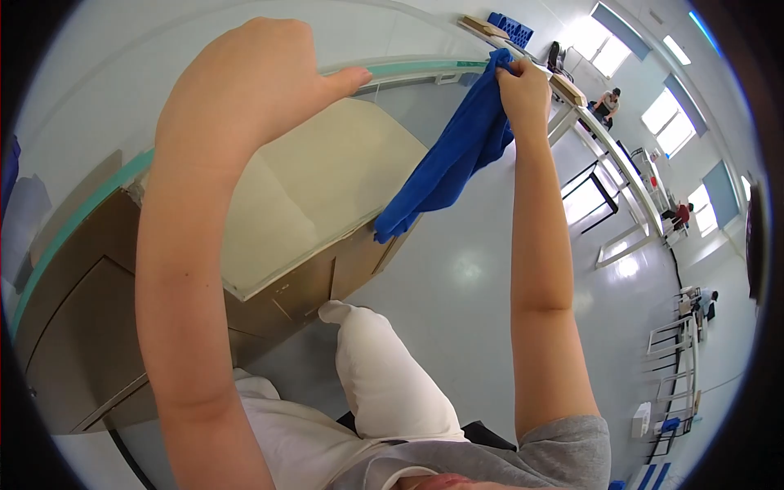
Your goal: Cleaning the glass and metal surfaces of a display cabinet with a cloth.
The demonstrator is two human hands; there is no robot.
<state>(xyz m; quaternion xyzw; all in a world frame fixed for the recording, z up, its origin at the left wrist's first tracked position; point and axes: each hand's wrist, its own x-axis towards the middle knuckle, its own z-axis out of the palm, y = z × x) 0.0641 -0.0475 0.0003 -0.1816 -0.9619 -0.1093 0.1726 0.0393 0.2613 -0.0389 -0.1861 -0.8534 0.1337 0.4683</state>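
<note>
A blue cloth [462, 144] hangs from my right hand [525, 95], pinched by one end between thumb and fingers. Its lower end dangles beside the edge of a cream-topped brown cabinet [343, 165]; whether the two touch is unclear. My left hand [257, 79] is raised in front of a pale, smooth upright surface [398, 37], seen from its back with the thumb stretched to the right. The fingers of that hand are hidden, so I cannot tell whether it rests on the surface. A green strip [422, 67] runs along the wall behind both hands.
Long white-framed tables [612, 153] stretch along the right, with cardboard pieces [568, 90] and a blue crate [511, 29] near the far end. A black-framed stand [591, 196] is on the grey floor [453, 275]. Several people sit farther off, one person [606, 105] near the windows.
</note>
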